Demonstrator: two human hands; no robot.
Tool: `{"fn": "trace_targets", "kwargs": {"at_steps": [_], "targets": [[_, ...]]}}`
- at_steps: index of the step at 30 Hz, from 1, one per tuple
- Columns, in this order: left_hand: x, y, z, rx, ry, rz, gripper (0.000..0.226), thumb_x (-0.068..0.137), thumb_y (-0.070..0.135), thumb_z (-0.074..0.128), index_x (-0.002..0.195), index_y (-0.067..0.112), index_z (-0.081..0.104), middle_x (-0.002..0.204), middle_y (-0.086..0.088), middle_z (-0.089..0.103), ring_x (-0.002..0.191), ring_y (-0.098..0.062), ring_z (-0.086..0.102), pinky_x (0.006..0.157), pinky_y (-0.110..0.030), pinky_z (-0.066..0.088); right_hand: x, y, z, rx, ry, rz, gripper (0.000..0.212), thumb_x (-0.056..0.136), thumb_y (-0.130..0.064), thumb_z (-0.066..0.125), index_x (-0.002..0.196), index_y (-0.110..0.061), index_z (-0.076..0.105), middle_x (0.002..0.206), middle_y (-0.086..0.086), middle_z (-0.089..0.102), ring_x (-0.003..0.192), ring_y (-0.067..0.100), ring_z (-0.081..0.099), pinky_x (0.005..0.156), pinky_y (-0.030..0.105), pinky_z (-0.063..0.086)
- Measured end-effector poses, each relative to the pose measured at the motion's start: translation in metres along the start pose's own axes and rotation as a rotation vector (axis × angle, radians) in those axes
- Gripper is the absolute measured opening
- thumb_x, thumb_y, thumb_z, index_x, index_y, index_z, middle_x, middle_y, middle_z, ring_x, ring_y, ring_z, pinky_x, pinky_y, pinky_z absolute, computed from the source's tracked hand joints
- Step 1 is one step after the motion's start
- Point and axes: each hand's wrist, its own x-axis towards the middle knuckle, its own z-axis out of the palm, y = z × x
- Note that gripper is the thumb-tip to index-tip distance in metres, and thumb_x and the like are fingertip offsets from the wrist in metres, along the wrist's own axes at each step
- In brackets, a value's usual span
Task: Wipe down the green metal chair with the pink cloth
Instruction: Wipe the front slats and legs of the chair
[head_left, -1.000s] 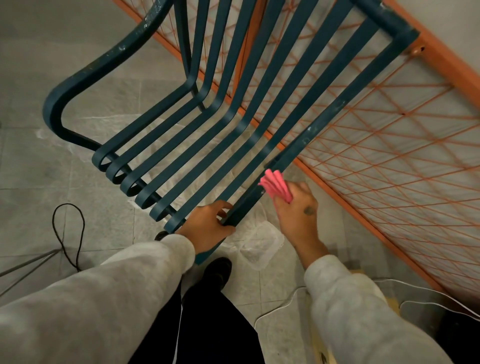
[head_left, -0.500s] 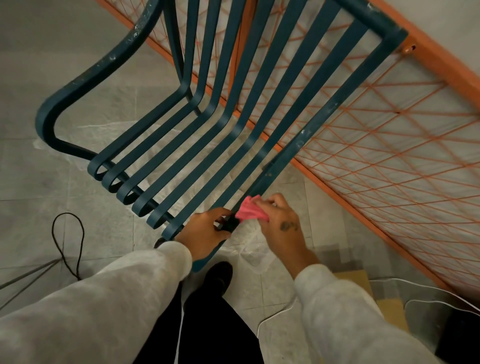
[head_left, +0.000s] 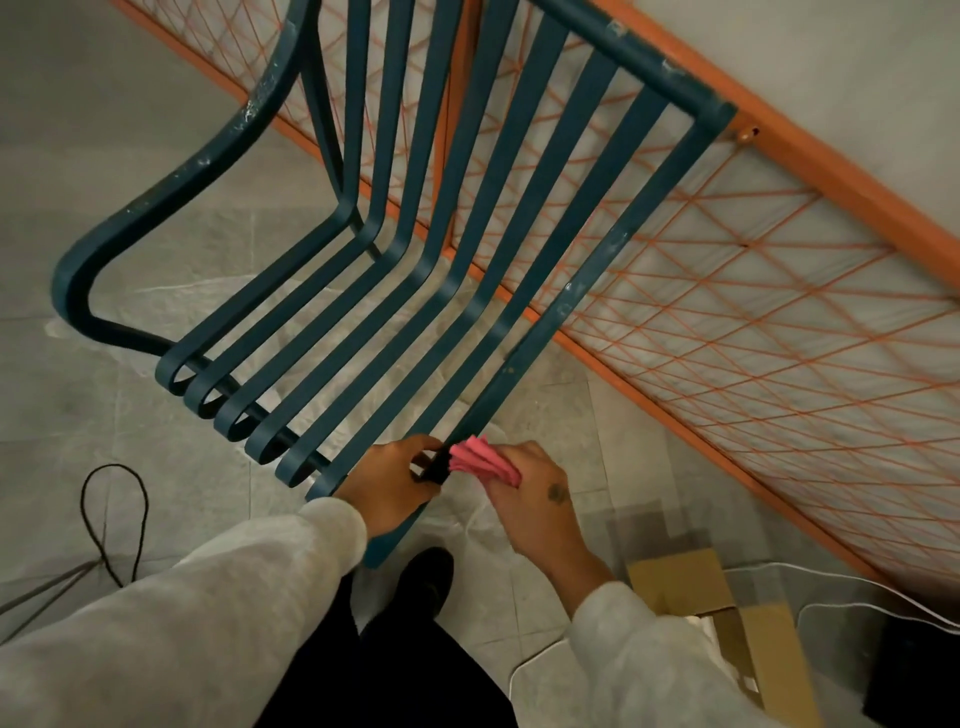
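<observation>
Green metal chair steadied while its right side rail gets wiped.
Head view: left hand grips the seat's front edge; right hand clamps the bunched pink cloth against the rail's near end. Next probably a stroke up the rail.

The chair under my left hand is painted metal, smooth with a dull sheen, chipped pale in spots. My right hand pinches soft, matt folded cloth.
</observation>
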Motion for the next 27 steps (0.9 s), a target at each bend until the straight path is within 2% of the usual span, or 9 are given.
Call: {"fn": "trace_targets", "kwargs": {"at_steps": [4, 9, 11, 15, 18, 22, 25, 27], "targets": [[0.010, 0.017, -0.002, 0.005, 0.001, 0.001, 0.046, 0.085, 0.023, 0.069, 0.128, 0.025, 0.053, 0.119, 0.000, 0.065, 0.102, -0.017, 0.064, 0.096, -0.033, 0.052, 0.014, 0.000, -0.028, 0.081, 0.127, 0.092, 0.030, 0.091, -0.033, 0.066, 0.118, -0.021, 0.067, 0.099, 0.000, 0.063, 0.080, 0.002, 0.061, 0.060, 0.004, 0.043], [0.033, 0.037, -0.006, 0.047, 0.006, 0.039, 0.047, 0.086, 0.026, 0.068, 0.130, 0.026, 0.051, 0.123, -0.003, 0.065, 0.108, -0.022, 0.064, 0.099, -0.040, 0.050, 0.039, -0.001, -0.043, 0.055, 0.211, 0.092, 0.032, 0.089, -0.042, 0.067, 0.114, -0.023, 0.068, 0.095, -0.001, 0.062, 0.079, 0.009, 0.062, 0.065, 0.016, 0.050], [0.045, 0.042, -0.008, 0.059, -0.001, 0.047, 0.048, 0.085, 0.026, 0.068, 0.129, 0.027, 0.050, 0.123, -0.003, 0.065, 0.109, -0.023, 0.063, 0.099, -0.041, 0.050, 0.049, -0.003, -0.048, 0.060, 0.233, 0.076, 0.032, 0.089, -0.039, 0.068, 0.117, -0.022, 0.068, 0.097, -0.001, 0.063, 0.082, 0.010, 0.063, 0.068, 0.016, 0.050], [0.058, 0.047, -0.010, 0.083, -0.021, 0.055, 0.047, 0.086, 0.026, 0.067, 0.129, 0.029, 0.050, 0.121, -0.002, 0.064, 0.107, -0.022, 0.063, 0.099, -0.042, 0.051, 0.067, -0.009, -0.055, 0.037, 0.270, 0.025, 0.029, 0.092, -0.026, 0.066, 0.120, -0.021, 0.066, 0.103, 0.001, 0.059, 0.082, 0.005, 0.058, 0.065, 0.006, 0.043], [0.063, 0.046, -0.014, 0.097, -0.057, 0.064, 0.047, 0.085, 0.024, 0.068, 0.129, 0.028, 0.051, 0.118, -0.002, 0.065, 0.101, -0.021, 0.065, 0.096, -0.042, 0.052, 0.082, -0.015, -0.053, 0.042, 0.306, 0.008, 0.037, 0.092, -0.021, 0.066, 0.128, -0.020, 0.061, 0.109, 0.000, 0.052, 0.084, 0.001, 0.054, 0.071, 0.003, 0.043], [0.069, 0.046, -0.020, 0.115, -0.097, 0.087, 0.049, 0.083, 0.024, 0.069, 0.129, 0.025, 0.051, 0.115, -0.002, 0.067, 0.098, -0.019, 0.066, 0.094, -0.040, 0.053, 0.079, -0.013, -0.034, -0.116, 0.211, -0.078, 0.047, 0.090, -0.014, 0.067, 0.136, -0.015, 0.055, 0.119, 0.008, 0.049, 0.098, 0.016, 0.057, 0.089, 0.021, 0.050], [0.068, 0.047, -0.020, 0.091, -0.109, 0.087, 0.041, 0.084, 0.026, 0.067, 0.123, 0.024, 0.055, 0.113, 0.000, 0.068, 0.099, -0.018, 0.066, 0.094, -0.038, 0.052, 0.061, 0.002, -0.019, -0.221, 0.114, -0.210, 0.053, 0.082, -0.004, 0.074, 0.132, -0.008, 0.058, 0.119, 0.014, 0.055, 0.096, 0.023, 0.063, 0.086, 0.032, 0.058], [0.069, 0.048, -0.022, 0.075, -0.114, 0.090, 0.038, 0.085, 0.025, 0.067, 0.122, 0.023, 0.056, 0.114, 0.000, 0.068, 0.101, -0.019, 0.065, 0.096, -0.035, 0.050, 0.058, 0.006, -0.023, -0.246, 0.043, -0.234, 0.052, 0.081, -0.005, 0.074, 0.130, -0.010, 0.060, 0.119, 0.012, 0.056, 0.096, 0.024, 0.064, 0.085, 0.033, 0.059]]}}
